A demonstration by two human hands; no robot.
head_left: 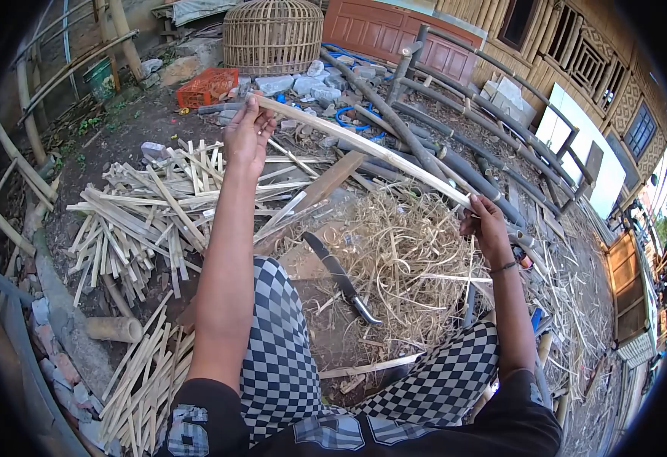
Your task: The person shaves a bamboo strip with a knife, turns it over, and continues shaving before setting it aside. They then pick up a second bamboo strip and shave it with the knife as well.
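Note:
A long, pale bamboo strip (360, 142) is held up across the view, sloping down to the right. My left hand (248, 137) grips its upper left end, thumb and fingers closed round it. At the lower right end my right hand (487, 227) pinches the strip between thumb and fingers. Below it, on the ground between my knees, lies a large knife (339, 276) with a dark blade and a handle with a shiny end. Curly bamboo shavings (410, 263) are heaped to the right of the knife.
A pile of split bamboo strips (151, 206) lies at left, with another bundle (147, 388) nearer me. Bamboo poles (493, 137) form a rack at back right. A woven bamboo cage (272, 38) and an orange crate (206, 87) stand at the back.

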